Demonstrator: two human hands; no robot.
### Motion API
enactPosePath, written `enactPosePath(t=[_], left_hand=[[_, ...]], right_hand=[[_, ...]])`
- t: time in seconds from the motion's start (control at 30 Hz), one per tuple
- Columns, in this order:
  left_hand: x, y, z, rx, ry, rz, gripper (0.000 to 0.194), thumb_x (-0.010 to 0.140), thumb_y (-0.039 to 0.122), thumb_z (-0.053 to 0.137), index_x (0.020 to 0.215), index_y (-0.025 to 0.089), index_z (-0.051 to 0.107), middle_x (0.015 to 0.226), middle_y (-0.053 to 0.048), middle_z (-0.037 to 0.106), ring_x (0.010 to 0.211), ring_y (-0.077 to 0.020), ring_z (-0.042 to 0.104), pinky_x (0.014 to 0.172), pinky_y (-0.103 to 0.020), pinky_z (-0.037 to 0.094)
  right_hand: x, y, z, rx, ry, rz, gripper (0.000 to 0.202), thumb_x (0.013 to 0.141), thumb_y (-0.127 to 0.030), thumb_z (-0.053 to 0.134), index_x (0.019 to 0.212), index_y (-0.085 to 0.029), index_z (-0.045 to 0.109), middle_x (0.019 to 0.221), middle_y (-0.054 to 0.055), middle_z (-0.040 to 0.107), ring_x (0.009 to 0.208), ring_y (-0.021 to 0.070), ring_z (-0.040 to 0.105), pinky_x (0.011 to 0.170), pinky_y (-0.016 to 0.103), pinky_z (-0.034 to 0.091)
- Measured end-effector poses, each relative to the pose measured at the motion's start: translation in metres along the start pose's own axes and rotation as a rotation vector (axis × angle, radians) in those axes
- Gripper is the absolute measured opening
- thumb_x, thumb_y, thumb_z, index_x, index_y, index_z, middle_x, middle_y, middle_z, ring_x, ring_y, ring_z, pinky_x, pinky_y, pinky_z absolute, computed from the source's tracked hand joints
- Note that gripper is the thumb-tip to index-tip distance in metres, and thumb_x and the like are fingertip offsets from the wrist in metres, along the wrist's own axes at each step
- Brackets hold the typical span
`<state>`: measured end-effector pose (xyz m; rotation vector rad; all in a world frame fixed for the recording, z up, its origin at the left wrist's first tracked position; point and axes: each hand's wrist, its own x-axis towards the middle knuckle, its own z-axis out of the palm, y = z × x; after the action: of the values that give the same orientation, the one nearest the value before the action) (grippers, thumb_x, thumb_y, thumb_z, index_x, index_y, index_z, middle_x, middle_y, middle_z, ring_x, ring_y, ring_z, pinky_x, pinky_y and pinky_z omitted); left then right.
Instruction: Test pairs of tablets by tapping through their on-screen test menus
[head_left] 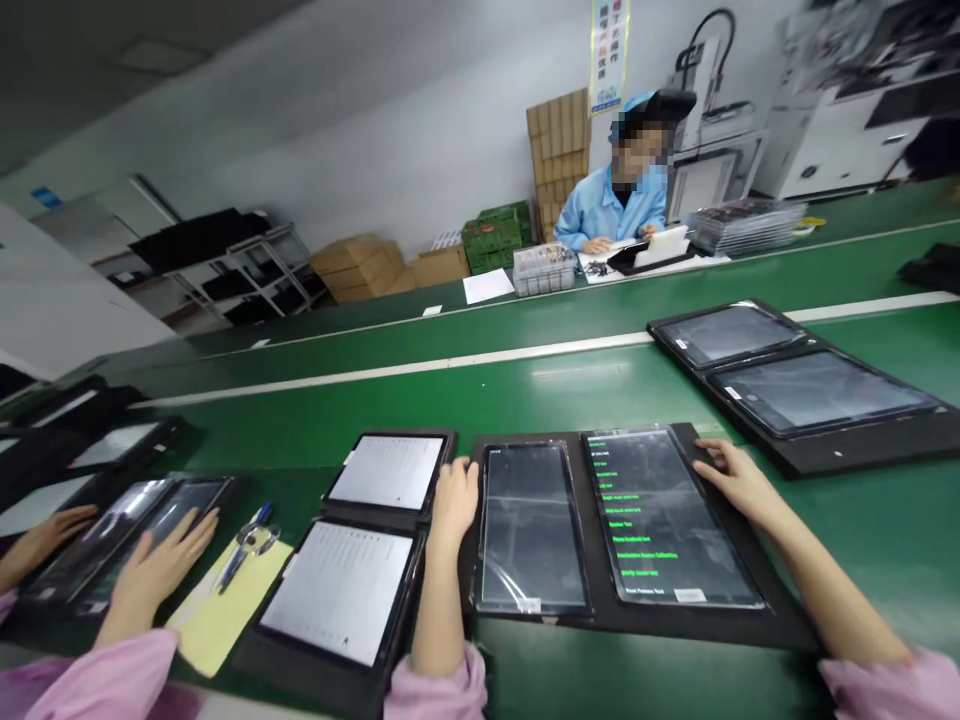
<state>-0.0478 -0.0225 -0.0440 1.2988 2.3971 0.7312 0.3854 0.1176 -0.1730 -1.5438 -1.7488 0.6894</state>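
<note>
A black foam tray [600, 530] lies before me on the green bench with two tablets in it. Its left tablet [531, 530] has a dark screen; the right tablet [667, 520] shows a list in green text. My left hand [454, 495] is curled over the tray's left edge, beside another tray. At the upper right edge of the tray, my right hand [735, 480] grips the border with thumb and fingers. In the neighbouring tray to the left are two tablets with white screens, the upper tablet [388, 468] and the lower tablet [337, 590].
Another tray with dark tablets [817, 390] lies at right. On the left, a co-worker's hands [161, 560] rest by more tablets. A pen [244, 545] lies on yellow paper [225, 620]. Across the bench [420, 400] sits a person in blue [600, 205] beside a clear bin [544, 270].
</note>
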Motion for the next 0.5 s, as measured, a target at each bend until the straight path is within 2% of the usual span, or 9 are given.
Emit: enactPosePath(t=[0.07, 0.1, 0.17, 0.2, 0.3, 0.37, 0.43, 0.5], left_hand=[[-0.008, -0.011, -0.006, 0.096, -0.105, -0.051, 0.038, 0.097, 0.043, 0.045, 0.084, 0.015, 0.066, 0.098, -0.025, 0.074, 0.11, -0.0407, 0.071, 0.1, -0.052, 0.05], [-0.01, -0.018, -0.009, 0.166, -0.189, -0.079, 0.042, 0.097, 0.048, 0.044, 0.078, 0.017, 0.064, 0.097, -0.026, 0.074, 0.11, -0.0426, 0.071, 0.1, -0.052, 0.05], [-0.006, -0.032, -0.013, 0.212, -0.305, -0.105, 0.046, 0.098, 0.054, 0.042, 0.074, 0.02, 0.06, 0.099, -0.025, 0.076, 0.114, -0.0413, 0.071, 0.1, -0.049, 0.051], [-0.002, -0.037, -0.014, 0.174, -0.336, -0.121, 0.047, 0.098, 0.057, 0.04, 0.074, 0.021, 0.059, 0.096, -0.022, 0.076, 0.113, -0.0392, 0.072, 0.097, -0.047, 0.053], [0.01, -0.045, -0.013, -0.16, -0.415, -0.2, 0.056, 0.094, 0.069, 0.037, 0.074, 0.022, 0.06, 0.074, -0.011, 0.073, 0.092, -0.0341, 0.076, 0.081, -0.043, 0.059], [0.015, -0.045, -0.013, -0.433, -0.488, -0.239, 0.062, 0.088, 0.078, 0.041, 0.08, 0.022, 0.066, 0.069, -0.008, 0.072, 0.087, -0.0326, 0.077, 0.077, -0.043, 0.062], [0.018, -0.044, -0.014, -0.65, -0.492, -0.23, 0.069, 0.081, 0.084, 0.043, 0.09, 0.023, 0.074, 0.079, -0.009, 0.077, 0.097, -0.0335, 0.077, 0.084, -0.046, 0.063], [0.025, -0.04, -0.013, -0.717, -0.383, -0.146, 0.08, 0.076, 0.09, 0.037, 0.104, 0.026, 0.077, 0.093, -0.01, 0.08, 0.109, -0.0352, 0.075, 0.093, -0.05, 0.062]], right_hand=[[-0.013, 0.003, -0.01, -0.016, -0.07, 0.115, 0.035, 0.072, -0.058, 0.07, 0.075, -0.025, 0.058, 0.076, 0.011, 0.065, 0.077, 0.0355, 0.065, 0.076, 0.048, 0.055], [-0.019, 0.003, -0.015, -0.009, -0.115, 0.177, 0.038, 0.071, -0.059, 0.073, 0.07, -0.026, 0.053, 0.07, 0.01, 0.063, 0.071, 0.0346, 0.064, 0.071, 0.045, 0.055], [-0.029, -0.003, -0.02, 0.129, -0.191, 0.335, 0.041, 0.071, -0.058, 0.08, 0.069, -0.026, 0.054, 0.064, 0.007, 0.062, 0.064, 0.0327, 0.064, 0.061, 0.04, 0.053], [-0.033, -0.008, -0.02, 0.283, -0.233, 0.43, 0.039, 0.071, -0.055, 0.083, 0.073, -0.025, 0.058, 0.066, 0.007, 0.064, 0.065, 0.0322, 0.066, 0.058, 0.038, 0.053], [-0.039, -0.026, -0.014, 0.896, -0.321, 0.702, 0.028, 0.076, -0.042, 0.081, 0.086, -0.02, 0.067, 0.075, 0.009, 0.071, 0.068, 0.0296, 0.071, 0.056, 0.034, 0.057], [-0.04, -0.035, -0.007, 1.201, -0.335, 0.796, 0.02, 0.079, -0.036, 0.074, 0.084, -0.018, 0.068, 0.075, 0.01, 0.073, 0.064, 0.0269, 0.071, 0.056, 0.032, 0.059], [-0.041, -0.041, 0.0, 1.33, -0.355, 0.845, 0.015, 0.077, -0.032, 0.066, 0.079, -0.017, 0.069, 0.069, 0.01, 0.071, 0.059, 0.0254, 0.07, 0.055, 0.031, 0.06], [-0.041, -0.046, 0.004, 1.39, -0.423, 0.856, 0.018, 0.072, -0.028, 0.061, 0.079, -0.016, 0.07, 0.067, 0.01, 0.071, 0.06, 0.0262, 0.071, 0.058, 0.032, 0.061]])
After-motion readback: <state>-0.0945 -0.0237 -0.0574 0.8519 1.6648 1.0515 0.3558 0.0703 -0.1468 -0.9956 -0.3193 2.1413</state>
